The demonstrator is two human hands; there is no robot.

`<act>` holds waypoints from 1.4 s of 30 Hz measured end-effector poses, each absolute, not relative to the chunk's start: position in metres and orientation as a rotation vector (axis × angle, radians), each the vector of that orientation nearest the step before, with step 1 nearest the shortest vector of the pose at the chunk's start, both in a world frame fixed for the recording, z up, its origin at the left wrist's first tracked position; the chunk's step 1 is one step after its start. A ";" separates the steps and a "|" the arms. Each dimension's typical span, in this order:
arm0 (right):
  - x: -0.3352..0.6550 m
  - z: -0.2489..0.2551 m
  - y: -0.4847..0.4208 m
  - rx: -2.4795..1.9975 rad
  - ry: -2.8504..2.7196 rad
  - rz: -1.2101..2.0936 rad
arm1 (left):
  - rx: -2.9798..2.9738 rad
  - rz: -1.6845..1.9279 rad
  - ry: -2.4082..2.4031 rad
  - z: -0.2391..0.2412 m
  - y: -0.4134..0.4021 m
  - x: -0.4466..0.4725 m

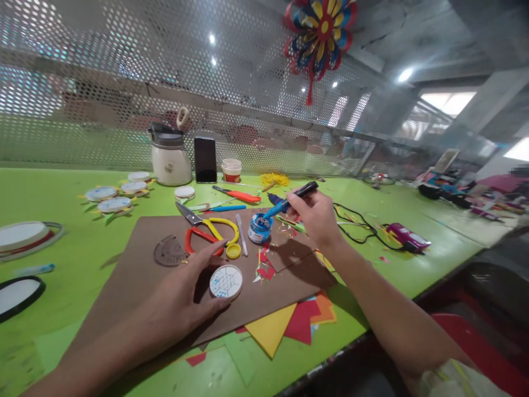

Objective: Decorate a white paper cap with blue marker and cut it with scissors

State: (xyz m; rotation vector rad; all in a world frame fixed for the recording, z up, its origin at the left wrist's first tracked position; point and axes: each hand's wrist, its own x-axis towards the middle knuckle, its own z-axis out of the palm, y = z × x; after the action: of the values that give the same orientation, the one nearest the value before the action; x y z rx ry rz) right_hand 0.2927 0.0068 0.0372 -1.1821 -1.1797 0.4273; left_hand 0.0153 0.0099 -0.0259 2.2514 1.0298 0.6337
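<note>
At the right fingers (298,205): closed in a pinch on a slim black-handled tool with a blue tip (276,209), gripped about mid-shaft, with the black end poking out above the knuckles.
Tool axis: slanted, from upper right down to lower left. The blue tip meets the mouth of the small blue pot (259,230), but whether it is dipped in cannot be told.
Pot from right hand (316,219): to its left and a little nearer the person, just beside the fingers. It stands upright at the far edge of the brown cardboard sheet (136,275).
Left fingers (210,255): spread and flat, holding nothing. They press on the cardboard, and the longest tip reaches towards the handles of the yellow-and-red scissors (210,234).
Left hand (182,298) and disc: the white round disc with a blue grid (225,282) lies flat just right of the thumb. Whether they touch cannot be told.
Nearer hand: the left hand is by far the nearer to the disc. The right hand is well apart from it, with the pot between them.
Outward: a yellow cap (233,251) lies just beyond the disc, with scraps of red paper (264,270) to the right. The green tabletop (82,259) lies under it all.
</note>
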 end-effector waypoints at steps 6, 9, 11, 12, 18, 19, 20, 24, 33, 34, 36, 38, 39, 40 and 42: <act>0.275 0.037 -0.010 -1.099 -1.123 0.601 | 2.236 0.623 1.041 -0.025 0.006 0.017; 0.263 0.028 -0.020 -1.074 -1.133 0.767 | 2.198 0.560 1.064 -0.018 0.002 0.019; 0.258 0.020 -0.027 -1.079 -1.189 0.865 | 2.176 0.563 1.051 -0.015 0.001 0.021; 0.257 0.016 -0.030 -1.100 -1.235 0.888 | 2.164 0.556 1.045 -0.014 0.001 0.021; 0.257 0.005 -0.040 -1.241 -1.512 0.798 | 2.170 0.561 1.067 -0.013 -0.001 0.023; 0.256 0.005 -0.040 -1.224 -1.533 0.792 | 2.171 0.569 1.073 -0.013 -0.001 0.023; 0.255 0.005 -0.041 -1.201 -1.551 0.797 | 2.170 0.573 1.074 -0.013 -0.001 0.024; 0.251 0.002 -0.042 -1.130 -1.601 0.843 | 2.186 0.580 1.058 -0.012 -0.001 0.024; 0.246 -0.004 -0.043 -1.136 -1.603 0.835 | 2.216 0.585 1.033 -0.009 -0.002 0.024; 0.245 -0.004 -0.043 -1.141 -1.607 0.829 | 2.219 0.583 1.042 -0.009 -0.002 0.024; 0.244 -0.003 -0.043 -1.159 -1.619 0.810 | 2.215 0.575 1.045 -0.008 -0.002 0.025; 0.244 -0.003 -0.043 -1.162 -1.629 0.794 | 2.205 0.569 1.037 -0.008 -0.002 0.025; 0.244 -0.003 -0.043 -1.156 -1.633 0.793 | 2.204 0.566 1.036 -0.008 -0.002 0.024; 0.243 -0.003 -0.043 -1.147 -1.635 0.791 | 2.207 0.565 1.038 -0.008 -0.001 0.024; 0.243 -0.003 -0.044 -1.136 -1.638 0.786 | 2.222 0.566 1.044 -0.009 -0.001 0.023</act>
State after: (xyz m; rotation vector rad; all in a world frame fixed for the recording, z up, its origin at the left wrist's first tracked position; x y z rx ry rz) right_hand 0.2431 -0.0439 -0.0033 -1.1365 -1.6379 0.7861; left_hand 0.0232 -0.0013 -0.0094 2.2222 1.0437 0.5659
